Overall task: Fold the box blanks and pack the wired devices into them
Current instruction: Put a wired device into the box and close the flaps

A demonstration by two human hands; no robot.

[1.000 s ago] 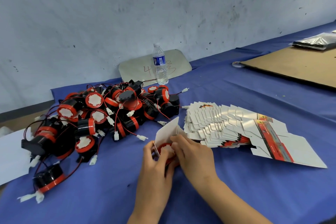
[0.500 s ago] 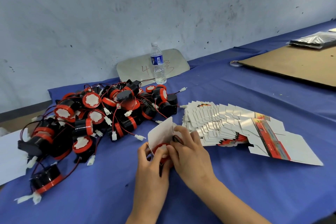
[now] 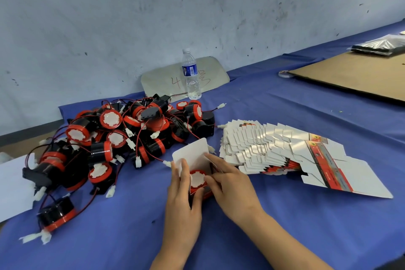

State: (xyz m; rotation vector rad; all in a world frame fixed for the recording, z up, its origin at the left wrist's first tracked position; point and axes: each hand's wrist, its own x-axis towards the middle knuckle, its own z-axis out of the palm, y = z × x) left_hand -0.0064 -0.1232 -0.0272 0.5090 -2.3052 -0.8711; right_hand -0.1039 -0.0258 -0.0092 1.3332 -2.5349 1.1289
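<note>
A single wired device (image 3: 197, 178), black with a red ring and a white face, sits in a partly folded box (image 3: 192, 158) near the middle of the blue table (image 3: 285, 215). Only the round face and a bit of red rim show; the body and the box's lower walls are hidden behind the fingers, so how deep it sits cannot be told. The white lid flap stands up on the far side, tilted away.

The left hand (image 3: 182, 199) wraps the box's left side, thumb along the flap's base and fingers curled under the near edge, pressing the box between them. The right hand (image 3: 228, 182) lies against the right side with fingers partly spread, fingertips touching the device's rim and the flap's edge; whether it pinches anything or only pushes cannot be told.

Just right of the hands, a fanned stack of flat box blanks (image 3: 285, 151) lies white side up, with red and black print on the nearest ones; they overlap too closely to count. To the left, a heap of like devices (image 3: 122, 138) tangles in red wires and white plugs, well over a dozen, exact number unclear. One more device (image 3: 55, 215) lies apart at the near left.

Farther back stand one water bottle (image 3: 191, 74), a cardboard sheet (image 3: 350, 76) at the far right, and a sheet of white paper (image 3: 13, 186) cut off at the left edge.
</note>
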